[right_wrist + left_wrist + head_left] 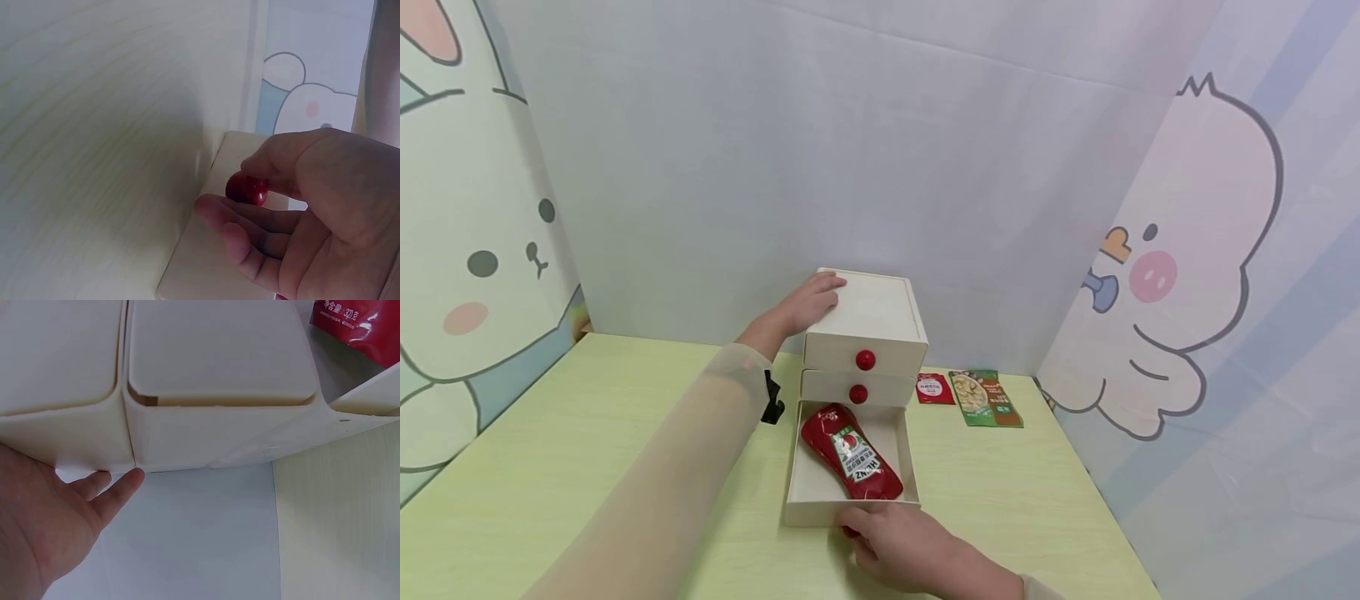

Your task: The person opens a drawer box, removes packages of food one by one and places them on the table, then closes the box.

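A small white drawer cabinet (868, 308) stands on the table, its bottom drawer (820, 512) pulled out. In that drawer lies a red Heinz ketchup pouch (850, 454), set slantwise with its label up. My left hand (805, 307) rests on the cabinet's top left edge; in the left wrist view its fingers extend along the cabinet's side. Down at the drawer's front, my right hand (906, 542) holds the red knob (247, 189) between thumb and fingers. The two upper drawers, with red knobs of their own, are pushed in.
Right of the cabinet lie a small red packet (935, 389) and a green and brown food packet (987, 398) on the pale yellow-green table (1000, 508). A light curtain (887, 167) hangs close behind, and cartoon-printed sheets flank both sides.
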The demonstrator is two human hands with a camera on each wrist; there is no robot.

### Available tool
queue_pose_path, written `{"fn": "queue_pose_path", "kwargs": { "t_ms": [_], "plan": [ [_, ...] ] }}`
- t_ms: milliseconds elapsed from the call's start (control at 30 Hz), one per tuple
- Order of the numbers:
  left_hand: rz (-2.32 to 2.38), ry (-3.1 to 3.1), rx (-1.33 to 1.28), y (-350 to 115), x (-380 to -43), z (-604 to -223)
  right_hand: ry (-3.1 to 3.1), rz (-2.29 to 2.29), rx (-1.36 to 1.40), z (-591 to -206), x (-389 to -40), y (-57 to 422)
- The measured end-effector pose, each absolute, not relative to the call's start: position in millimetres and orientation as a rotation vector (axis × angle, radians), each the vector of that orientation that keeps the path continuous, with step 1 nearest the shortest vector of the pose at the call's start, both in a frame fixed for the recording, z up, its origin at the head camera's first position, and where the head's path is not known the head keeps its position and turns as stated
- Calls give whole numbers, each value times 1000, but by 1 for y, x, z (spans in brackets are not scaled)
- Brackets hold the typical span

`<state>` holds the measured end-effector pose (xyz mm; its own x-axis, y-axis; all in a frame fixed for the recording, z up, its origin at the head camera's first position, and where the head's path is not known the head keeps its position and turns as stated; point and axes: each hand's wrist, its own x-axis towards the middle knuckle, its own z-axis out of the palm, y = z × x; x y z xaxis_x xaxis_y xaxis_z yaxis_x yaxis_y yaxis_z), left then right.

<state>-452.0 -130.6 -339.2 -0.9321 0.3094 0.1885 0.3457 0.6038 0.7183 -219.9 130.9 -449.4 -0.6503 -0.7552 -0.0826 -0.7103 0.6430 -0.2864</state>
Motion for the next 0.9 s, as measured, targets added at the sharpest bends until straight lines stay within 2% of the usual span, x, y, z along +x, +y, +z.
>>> {"fn": "queue_pose_path", "kwargs": {
  "t_ms": [267, 567, 900],
  "plan": [
    [-1250, -2774, -572, -131, -452, -340, 2592, -196, -1272, -435, -224, 133],
    [-1274, -2775, -565, -131, -451, -338, 2522, -107, -1362, -396, -233, 135],
    [-1258, -2787, -559, -131, -452, -339, 2553, -74, -1319, -363, -259, 128]
  ]
}}
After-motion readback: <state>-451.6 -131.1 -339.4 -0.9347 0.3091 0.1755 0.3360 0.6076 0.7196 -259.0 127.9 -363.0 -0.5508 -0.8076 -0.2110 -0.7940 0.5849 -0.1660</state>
